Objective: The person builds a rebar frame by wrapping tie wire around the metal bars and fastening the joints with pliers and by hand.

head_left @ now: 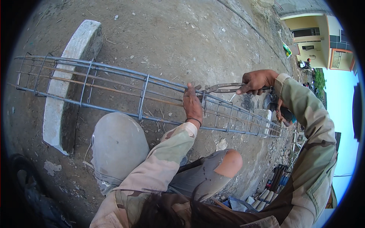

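Note:
A long rebar cage of straight bars and square stirrups crosses in front of me. My left hand lies across it, fingers closed over the upper bar beside a stirrup. In my right hand are long-handled pincers, gripped by their handles. Their jaws meet the upper bar at the stirrup just right of my left fingers. Whether a wire sits in the jaws is too small to tell. A short pale piece of wire shows below the handles.
A long concrete block lies under the cage's left end, and another pale block is near its far end. Another person crouches there. Tools and bottles lie at lower right. Houses stand beyond the dirt ground.

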`<action>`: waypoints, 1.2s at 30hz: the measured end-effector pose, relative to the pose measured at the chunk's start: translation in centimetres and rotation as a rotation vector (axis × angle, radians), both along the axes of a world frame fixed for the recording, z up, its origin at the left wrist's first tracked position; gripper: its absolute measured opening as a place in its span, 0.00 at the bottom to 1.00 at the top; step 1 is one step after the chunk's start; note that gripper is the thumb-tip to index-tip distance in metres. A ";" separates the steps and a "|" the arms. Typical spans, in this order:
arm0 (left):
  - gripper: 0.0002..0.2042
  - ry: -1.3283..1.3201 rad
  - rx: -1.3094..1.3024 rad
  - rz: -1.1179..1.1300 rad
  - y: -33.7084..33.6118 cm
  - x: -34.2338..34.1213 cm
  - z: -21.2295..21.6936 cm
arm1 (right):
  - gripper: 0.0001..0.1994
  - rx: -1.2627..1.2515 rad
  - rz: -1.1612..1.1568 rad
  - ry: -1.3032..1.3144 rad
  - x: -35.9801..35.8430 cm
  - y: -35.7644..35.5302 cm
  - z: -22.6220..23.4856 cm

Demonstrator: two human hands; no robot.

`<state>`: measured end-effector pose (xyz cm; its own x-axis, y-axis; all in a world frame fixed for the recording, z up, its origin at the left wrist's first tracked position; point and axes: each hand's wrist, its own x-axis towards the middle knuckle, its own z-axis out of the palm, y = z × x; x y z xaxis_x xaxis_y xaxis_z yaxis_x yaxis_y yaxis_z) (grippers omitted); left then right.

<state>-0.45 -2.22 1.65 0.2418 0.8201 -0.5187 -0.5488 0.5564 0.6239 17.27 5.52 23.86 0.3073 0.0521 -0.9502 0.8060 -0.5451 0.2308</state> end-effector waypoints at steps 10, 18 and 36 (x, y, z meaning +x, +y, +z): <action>0.32 0.184 0.028 -0.004 -0.3 0.4 -0.2 | 0.13 0.471 0.623 -0.036 -1.3 -7.5 0.2; 0.28 0.593 0.248 -0.133 -1.6 -1.8 1.8 | 0.16 0.563 1.005 -0.197 -0.1 -4.3 1.4; 0.23 1.240 1.584 -0.663 0.8 -4.8 4.4 | 0.16 1.545 -1.569 0.395 -5.4 -34.5 -5.8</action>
<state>-5.27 -1.41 6.07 0.7703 0.5724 0.2810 0.4278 -0.7907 0.4379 11.85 -29.00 18.03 0.6989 0.5681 -0.4346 -0.4331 -0.1475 -0.8892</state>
